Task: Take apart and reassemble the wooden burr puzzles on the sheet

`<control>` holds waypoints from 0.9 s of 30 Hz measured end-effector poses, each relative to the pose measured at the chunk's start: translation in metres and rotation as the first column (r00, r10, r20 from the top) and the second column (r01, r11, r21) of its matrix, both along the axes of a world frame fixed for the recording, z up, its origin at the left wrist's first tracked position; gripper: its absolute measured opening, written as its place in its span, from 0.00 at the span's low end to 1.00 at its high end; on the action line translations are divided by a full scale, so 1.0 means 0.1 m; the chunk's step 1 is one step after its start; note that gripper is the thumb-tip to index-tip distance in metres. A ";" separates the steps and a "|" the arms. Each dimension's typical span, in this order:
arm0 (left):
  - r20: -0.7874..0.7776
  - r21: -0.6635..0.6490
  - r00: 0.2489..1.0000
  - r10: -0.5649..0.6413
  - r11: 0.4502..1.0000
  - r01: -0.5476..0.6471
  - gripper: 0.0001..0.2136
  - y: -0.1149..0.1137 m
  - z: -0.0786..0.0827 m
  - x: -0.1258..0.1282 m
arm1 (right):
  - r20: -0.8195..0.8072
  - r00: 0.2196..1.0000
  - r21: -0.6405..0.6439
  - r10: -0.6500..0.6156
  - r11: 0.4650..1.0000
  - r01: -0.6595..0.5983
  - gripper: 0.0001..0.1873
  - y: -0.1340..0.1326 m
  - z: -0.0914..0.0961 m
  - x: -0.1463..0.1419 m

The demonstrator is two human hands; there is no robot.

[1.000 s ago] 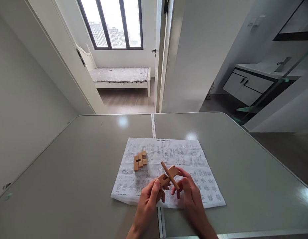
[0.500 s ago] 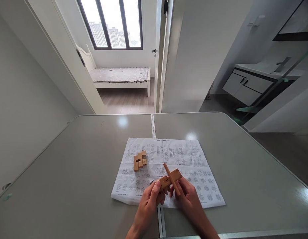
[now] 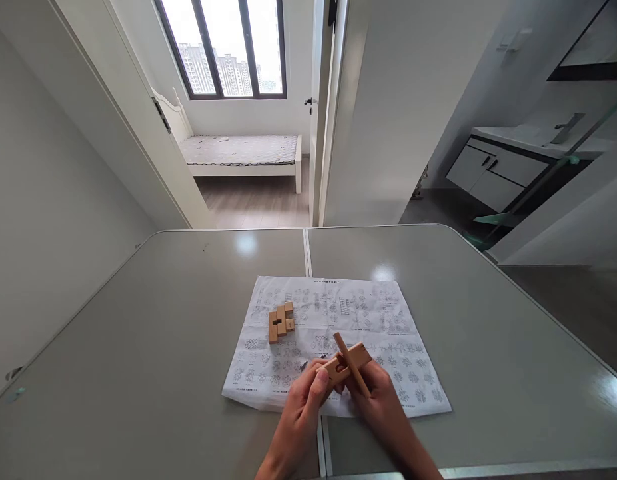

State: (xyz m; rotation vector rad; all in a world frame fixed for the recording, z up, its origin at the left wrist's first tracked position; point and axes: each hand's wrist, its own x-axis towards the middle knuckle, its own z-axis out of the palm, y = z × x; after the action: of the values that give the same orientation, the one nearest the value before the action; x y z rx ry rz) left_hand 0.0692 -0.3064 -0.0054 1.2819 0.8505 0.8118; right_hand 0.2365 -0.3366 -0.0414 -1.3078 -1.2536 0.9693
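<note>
My left hand point(image 3: 304, 401) pinches the near left end of a notched wooden puzzle piece point(image 3: 359, 355) between thumb and fingers. A thin wooden stick point(image 3: 352, 367) crosses this piece at a slant. Around the right end of the pieces, my right hand point(image 3: 381, 395) is closed, with the stick's lower end against it. Some of its fingers are hidden behind the wood. How the pieces fit together underneath cannot be seen. Several more wooden puzzle pieces point(image 3: 280, 323) lie side by side to the left, apart from both hands.
Under the hands lies a creased instruction sheet point(image 3: 413, 333) printed with small diagrams. It rests on a grey table point(image 3: 138, 347) with a metal seam point(image 3: 307, 253) down its middle. Beyond the table's far edge are a doorway with a bed point(image 3: 241, 150) and a sink cabinet point(image 3: 493, 173).
Both hands have shifted slightly to the right with the wooden pieces. The pieces have turned a little, so the notch in the left part shows more plainly. The pieces on the sheet stay put.
</note>
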 end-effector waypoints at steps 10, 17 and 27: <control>-0.018 0.122 0.973 0.230 0.966 -0.226 0.20 -0.01 -0.03 0.00 | -0.203 0.917 -0.195 -0.342 0.932 0.305 0.25 -0.01 0.04 0.03; -0.123 0.163 0.963 0.241 0.962 -0.220 0.18 0.01 -0.01 0.00 | -0.401 0.741 -0.277 -0.539 0.842 0.463 0.26 0.02 0.02 0.11; -0.086 0.182 0.995 0.053 0.983 -0.036 0.19 -0.03 -0.04 0.02 | -0.532 0.738 -0.403 -0.414 0.891 0.210 0.28 0.03 0.57 0.26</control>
State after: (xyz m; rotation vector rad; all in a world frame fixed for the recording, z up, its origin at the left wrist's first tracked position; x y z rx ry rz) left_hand 0.0714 -0.3097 -0.0094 1.4725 0.8968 0.8871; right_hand 0.2620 -0.3341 0.0155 -1.2471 -0.3610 1.2415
